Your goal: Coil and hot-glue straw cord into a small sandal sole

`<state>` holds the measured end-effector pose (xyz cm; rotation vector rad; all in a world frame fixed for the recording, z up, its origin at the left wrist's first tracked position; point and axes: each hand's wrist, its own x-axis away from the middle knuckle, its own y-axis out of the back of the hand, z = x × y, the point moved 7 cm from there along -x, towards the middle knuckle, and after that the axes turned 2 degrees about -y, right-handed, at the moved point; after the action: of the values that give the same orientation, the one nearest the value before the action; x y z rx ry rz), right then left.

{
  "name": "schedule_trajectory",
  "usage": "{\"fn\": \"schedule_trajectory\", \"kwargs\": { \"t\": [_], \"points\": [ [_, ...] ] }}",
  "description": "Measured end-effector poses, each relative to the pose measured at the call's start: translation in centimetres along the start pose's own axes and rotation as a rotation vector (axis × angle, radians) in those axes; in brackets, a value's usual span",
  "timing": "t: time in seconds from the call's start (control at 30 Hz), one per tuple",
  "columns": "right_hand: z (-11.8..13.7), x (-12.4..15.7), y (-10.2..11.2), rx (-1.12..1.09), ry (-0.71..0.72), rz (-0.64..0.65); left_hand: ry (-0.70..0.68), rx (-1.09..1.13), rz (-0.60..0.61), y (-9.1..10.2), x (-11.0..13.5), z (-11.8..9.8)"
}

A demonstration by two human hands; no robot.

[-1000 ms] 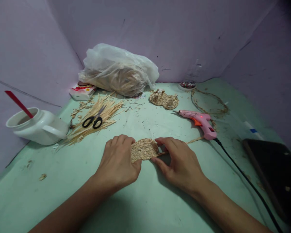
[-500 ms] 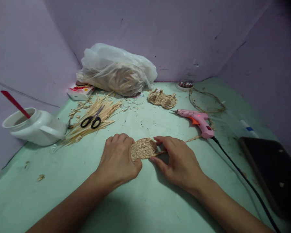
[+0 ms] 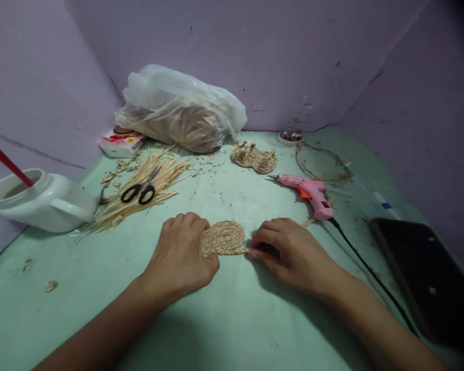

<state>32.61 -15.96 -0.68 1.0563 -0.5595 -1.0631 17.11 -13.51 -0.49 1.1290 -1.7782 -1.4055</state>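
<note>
A coiled sole of braided straw cord (image 3: 225, 237) lies flat on the green table. My left hand (image 3: 181, 250) grips its left end, fingers over the far edge and thumb at the near edge, hiding that part. From the sole's near right edge runs the loose braided cord (image 3: 241, 251), pinched between the thumb and fingers of my right hand (image 3: 290, 250). More of the cord trails behind that hand toward a pink glue gun (image 3: 305, 193), which lies on its side with a small red light on.
Scissors (image 3: 141, 190) rest on straw strips (image 3: 160, 175). A white pitcher (image 3: 58, 203) lies at left, a plastic bag of fibre (image 3: 185, 111) at the back. Near it are a finished-looking woven slipper (image 3: 254, 157) and a bead dish (image 3: 290, 137). A dark phone-like slab (image 3: 421, 278) and black cable (image 3: 367, 268) occupy the right.
My right hand has moved from the sole's right edge to a little farther right, now pinching the cord. The left hand keeps its hold. The whole view has shifted slightly.
</note>
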Motion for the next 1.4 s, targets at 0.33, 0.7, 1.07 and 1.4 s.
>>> {"fn": "schedule_trajectory", "kwargs": {
  "t": [0.33, 0.7, 1.07, 1.4],
  "points": [
    [-0.7, 0.0, -0.4, -0.018, -0.170, -0.054, -0.009, 0.023, -0.002, 0.0, -0.1, 0.0],
    [-1.8, -0.4, -0.7, -0.083, -0.423, -0.072, -0.015, 0.042, 0.055, -0.3, -0.2, 0.1],
    [-1.2, -0.7, -0.8, 0.007, -0.476, -0.015, 0.006, 0.026, 0.058, -0.3, -0.4, 0.1],
    [-0.6, 0.2, -0.1, 0.002, -0.310, -0.099, 0.048, 0.036, 0.073, -0.3, -0.4, 0.3]
  ]
}}
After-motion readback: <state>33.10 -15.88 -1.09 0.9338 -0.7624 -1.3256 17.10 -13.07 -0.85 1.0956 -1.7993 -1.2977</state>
